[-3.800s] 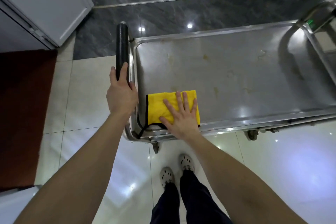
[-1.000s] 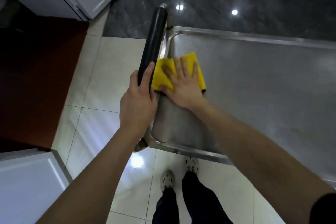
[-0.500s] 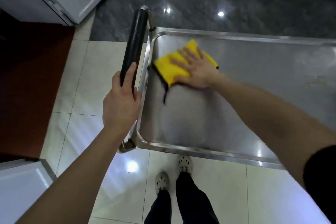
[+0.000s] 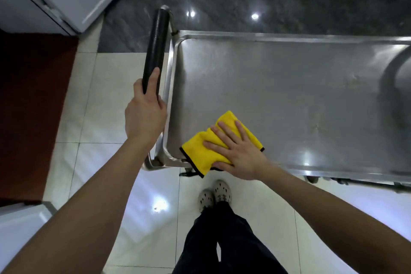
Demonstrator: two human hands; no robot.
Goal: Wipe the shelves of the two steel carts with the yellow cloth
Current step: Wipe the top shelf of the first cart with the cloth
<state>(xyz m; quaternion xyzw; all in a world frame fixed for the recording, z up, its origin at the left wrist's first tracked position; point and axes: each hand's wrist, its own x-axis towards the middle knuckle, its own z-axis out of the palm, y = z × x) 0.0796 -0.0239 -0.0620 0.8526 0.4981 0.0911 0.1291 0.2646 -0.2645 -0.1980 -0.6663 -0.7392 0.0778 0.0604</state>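
Seen from above, a folded yellow cloth [image 4: 200,153] with thin black edging lies at the near left corner of the steel cart's top shelf [image 4: 289,87]. Its long axis slants from the near edge towards the far right, and one corner hangs just over the near rim. The right hand [image 4: 240,153] presses flat on the cloth, fingers straight and spread, pointing towards the far left. The left hand [image 4: 144,115] grips the near end of the black padded handle [image 4: 155,40], thumb laid along it; the handle runs near to far beside the shelf's left edge.
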